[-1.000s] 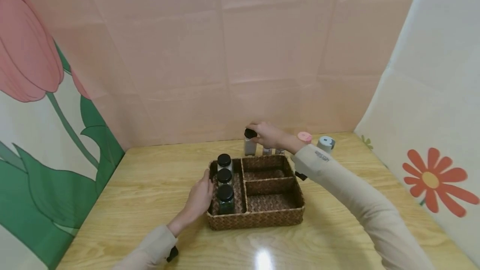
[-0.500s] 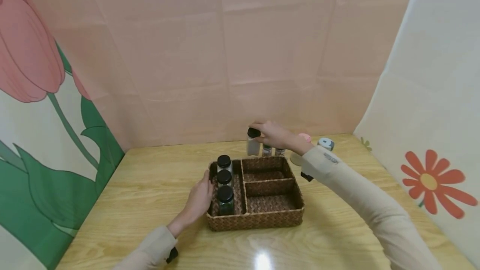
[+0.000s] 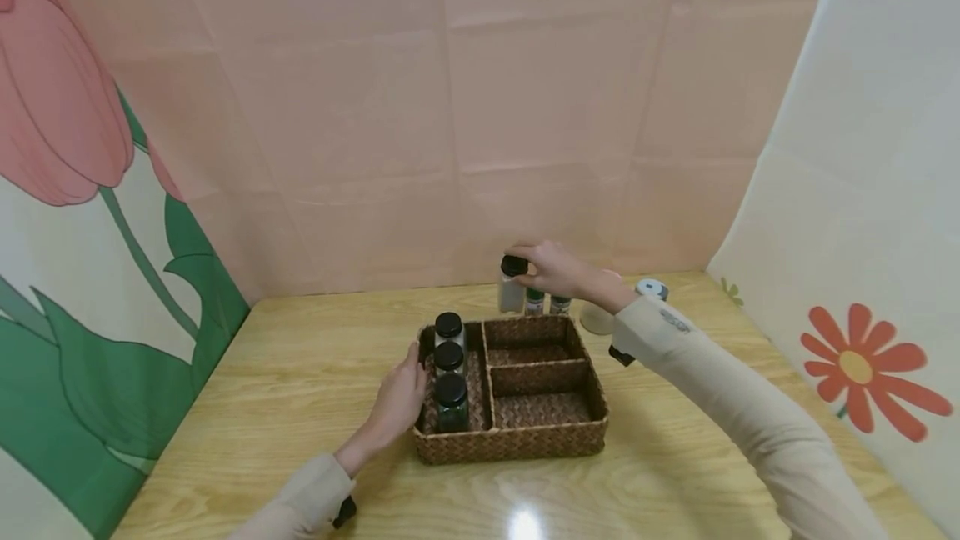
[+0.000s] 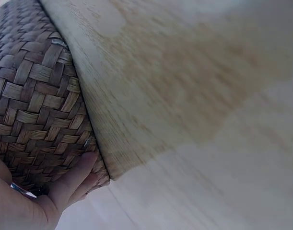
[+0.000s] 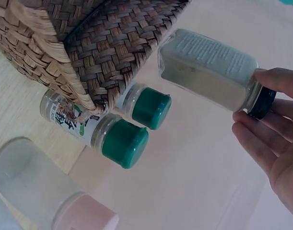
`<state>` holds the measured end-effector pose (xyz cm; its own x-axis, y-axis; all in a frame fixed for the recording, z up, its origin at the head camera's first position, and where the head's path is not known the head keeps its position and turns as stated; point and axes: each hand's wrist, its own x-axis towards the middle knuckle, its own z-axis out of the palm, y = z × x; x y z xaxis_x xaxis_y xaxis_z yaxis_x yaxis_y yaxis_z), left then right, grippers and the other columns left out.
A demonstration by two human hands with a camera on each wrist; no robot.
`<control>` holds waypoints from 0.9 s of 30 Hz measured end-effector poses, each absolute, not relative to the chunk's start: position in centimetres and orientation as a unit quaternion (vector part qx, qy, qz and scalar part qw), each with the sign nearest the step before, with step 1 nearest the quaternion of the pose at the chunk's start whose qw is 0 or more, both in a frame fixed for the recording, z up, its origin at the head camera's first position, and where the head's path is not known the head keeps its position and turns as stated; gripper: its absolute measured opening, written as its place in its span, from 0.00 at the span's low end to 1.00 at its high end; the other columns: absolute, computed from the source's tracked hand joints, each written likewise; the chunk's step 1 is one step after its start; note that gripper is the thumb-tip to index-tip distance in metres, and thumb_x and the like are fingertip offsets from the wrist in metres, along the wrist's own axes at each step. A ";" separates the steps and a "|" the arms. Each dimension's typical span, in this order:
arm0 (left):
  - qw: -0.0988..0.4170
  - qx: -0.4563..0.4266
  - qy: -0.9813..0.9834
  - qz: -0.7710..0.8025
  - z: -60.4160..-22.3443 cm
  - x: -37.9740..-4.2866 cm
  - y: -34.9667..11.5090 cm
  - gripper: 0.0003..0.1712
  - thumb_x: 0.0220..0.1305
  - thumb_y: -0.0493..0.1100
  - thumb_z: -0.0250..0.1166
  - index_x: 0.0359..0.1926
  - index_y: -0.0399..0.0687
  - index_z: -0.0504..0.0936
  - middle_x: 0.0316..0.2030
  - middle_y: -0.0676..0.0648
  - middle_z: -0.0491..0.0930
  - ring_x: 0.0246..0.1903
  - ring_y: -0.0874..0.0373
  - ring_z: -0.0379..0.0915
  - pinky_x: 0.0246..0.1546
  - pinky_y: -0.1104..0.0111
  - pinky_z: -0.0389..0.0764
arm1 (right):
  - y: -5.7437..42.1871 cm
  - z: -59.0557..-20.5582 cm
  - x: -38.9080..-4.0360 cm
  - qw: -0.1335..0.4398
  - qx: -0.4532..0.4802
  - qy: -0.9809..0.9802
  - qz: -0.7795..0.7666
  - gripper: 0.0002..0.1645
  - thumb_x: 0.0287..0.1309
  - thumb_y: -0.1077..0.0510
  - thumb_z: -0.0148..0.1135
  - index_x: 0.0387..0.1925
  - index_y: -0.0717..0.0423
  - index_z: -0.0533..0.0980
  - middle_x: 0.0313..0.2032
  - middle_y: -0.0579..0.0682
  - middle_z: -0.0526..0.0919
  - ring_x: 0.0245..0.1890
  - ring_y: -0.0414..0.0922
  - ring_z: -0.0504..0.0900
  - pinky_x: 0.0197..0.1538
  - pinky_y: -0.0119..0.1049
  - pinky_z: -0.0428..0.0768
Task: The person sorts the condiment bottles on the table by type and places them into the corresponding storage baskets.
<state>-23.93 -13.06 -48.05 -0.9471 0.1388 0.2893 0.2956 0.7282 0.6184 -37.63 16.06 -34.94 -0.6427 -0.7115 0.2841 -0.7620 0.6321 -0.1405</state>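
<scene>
My right hand [image 3: 558, 269] pinches the black cap of a square clear spice jar [image 5: 206, 69] between thumb and fingers. The jar stands behind a brown woven basket [image 3: 510, 442], beside two green-capped spice bottles [image 5: 124, 143]. At the basket's left side, my left hand [image 3: 399, 390] rests against the wall. The left wrist view shows its straight fingers [image 4: 72, 182] lying along the weave near a corner. Lined up in the basket's long left compartment are three black-capped jars [image 3: 452, 390].
Right of the green-capped bottles stands a pink-capped clear container [image 5: 86, 213], partly behind the right arm in the head view. Farther right is a container with a pale blue lid [image 3: 651, 288]. Dividers split the basket's right half into two compartments. A pink backdrop [image 3: 360, 148] borders the table's back.
My right hand and the jar it holds have shifted slightly to the right, toward the green-capped bottles. The left hand and the basket stay in place.
</scene>
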 end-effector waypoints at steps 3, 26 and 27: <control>0.111 -0.120 -0.923 -0.349 -48.0 -23.9 -13.1 0.28 0.75 0.32 0.49 0.70 0.21 0.57 0.20 0.50 0.67 0.12 0.64 0.60 0.13 0.70 0.67 | 16.3 -34.8 -37.6 0.101 0.412 -0.896 0.127 0.31 0.63 0.56 0.67 0.64 0.64 0.71 0.60 0.63 0.74 0.45 0.53 0.83 0.49 0.49 0.80; 0.115 -0.119 -0.923 -0.348 -47.9 -23.9 -13.2 0.27 0.74 0.32 0.49 0.69 0.20 0.58 0.18 0.51 0.66 0.12 0.64 0.59 0.12 0.71 0.66 | 16.4 -33.3 -35.3 0.118 0.453 -0.876 0.117 0.31 0.63 0.53 0.67 0.64 0.62 0.73 0.58 0.60 0.77 0.37 0.45 0.84 0.41 0.42 0.82; 0.114 -0.119 -0.923 -0.349 -47.8 -23.9 -13.2 0.27 0.74 0.32 0.49 0.69 0.20 0.58 0.18 0.51 0.66 0.12 0.65 0.59 0.12 0.71 0.66 | 16.4 -33.3 -35.1 0.119 0.456 -0.874 0.118 0.31 0.63 0.53 0.67 0.63 0.62 0.73 0.58 0.60 0.77 0.37 0.45 0.84 0.41 0.42 0.82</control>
